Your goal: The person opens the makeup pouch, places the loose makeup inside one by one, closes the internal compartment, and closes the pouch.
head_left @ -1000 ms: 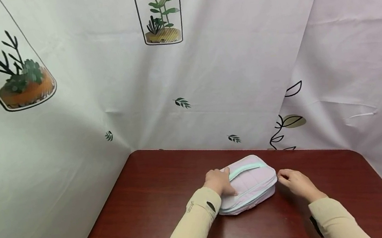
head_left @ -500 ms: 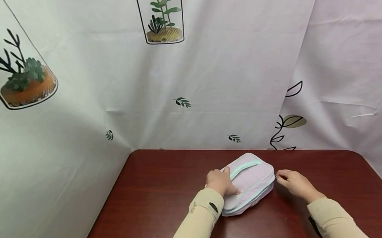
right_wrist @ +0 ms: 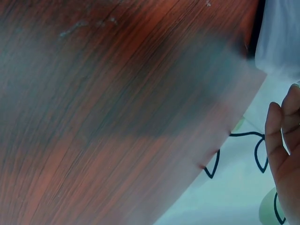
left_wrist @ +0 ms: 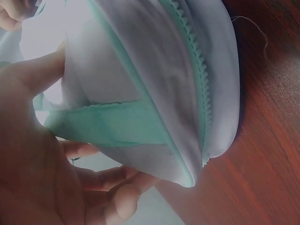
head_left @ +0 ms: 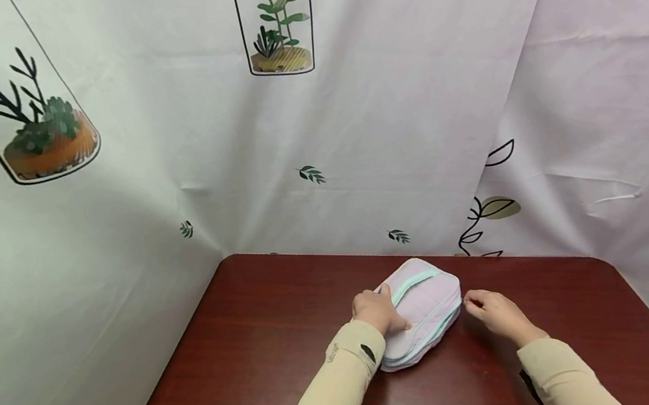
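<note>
A pale lilac zip pouch (head_left: pixel 434 301) with a mint carry strap (head_left: pixel 413 281) lies on the table, turned at an angle. My left hand (head_left: pixel 378 311) grips its left end, thumb over the top; in the left wrist view the fingers (left_wrist: pixel 105 178) reach round the far side beside the strap. Mint zipper teeth (left_wrist: pixel 202 79) run along the pouch's side. At the pouch's right corner my right hand (head_left: pixel 501 316) has its fingertips pinched together, apparently on the zipper pull, which is too small to make out. The right wrist view shows only part of that hand (right_wrist: pixel 286 154).
The dark red wooden table (head_left: pixel 283 348) has rounded far corners. White cloth (head_left: pixel 386 151) printed with plants hangs close behind and along the left side. A loose thread (left_wrist: pixel 262 35) lies by the pouch.
The pouch has turned counterclockwise, its right end swinging away and slightly left. My right hand has shifted a little left with that corner; my left hand keeps its grip.
</note>
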Motion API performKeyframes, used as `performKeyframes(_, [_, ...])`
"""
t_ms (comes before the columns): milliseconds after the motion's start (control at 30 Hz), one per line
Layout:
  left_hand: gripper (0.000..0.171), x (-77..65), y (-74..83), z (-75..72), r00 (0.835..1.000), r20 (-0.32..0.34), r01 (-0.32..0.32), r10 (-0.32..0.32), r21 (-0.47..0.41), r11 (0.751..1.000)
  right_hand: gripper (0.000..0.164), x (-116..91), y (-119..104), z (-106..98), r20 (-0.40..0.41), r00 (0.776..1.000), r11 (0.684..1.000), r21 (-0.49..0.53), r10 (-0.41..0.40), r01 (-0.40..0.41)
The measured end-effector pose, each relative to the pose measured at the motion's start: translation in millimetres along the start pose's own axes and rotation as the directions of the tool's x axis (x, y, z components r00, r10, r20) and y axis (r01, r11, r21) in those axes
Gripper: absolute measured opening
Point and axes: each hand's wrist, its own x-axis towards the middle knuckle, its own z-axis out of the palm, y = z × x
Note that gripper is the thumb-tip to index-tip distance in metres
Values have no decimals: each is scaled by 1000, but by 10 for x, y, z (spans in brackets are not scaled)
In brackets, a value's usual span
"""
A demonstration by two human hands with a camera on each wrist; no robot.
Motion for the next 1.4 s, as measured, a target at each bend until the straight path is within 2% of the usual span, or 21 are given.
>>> performKeyframes(233, [84, 23, 26, -7, 999, 19, 28, -27, -18, 999, 7, -15, -26, 29, -56, 995, 996, 44, -81, 84])
performKeyframes(467, [82, 37, 35, 10, 999, 20, 28, -27, -43, 999, 7, 10, -52, 61, 18, 1000, 999, 38, -12, 12])
performKeyframes(667, [82, 31, 33, 22, 999, 28, 28, -27, -46, 999, 8, 13, -78, 69, 23, 1000, 999, 49, -15, 14])
performKeyframes(900, [92, 34, 50, 28, 998, 39, 39, -39, -15, 999, 8, 8, -103, 90, 21, 1000, 999, 48, -9, 8])
performKeyframes(1133, [89, -9, 77, 7, 997, 36, 72, -70, -61, 996, 7, 6, -148, 92, 42, 999, 998, 56, -9, 6])
performKeyframes(1400, [89, -18, 79, -4, 996, 44, 81, -78, -72, 994, 7, -8, -196, 103, 34, 999, 999, 49, -12, 10])
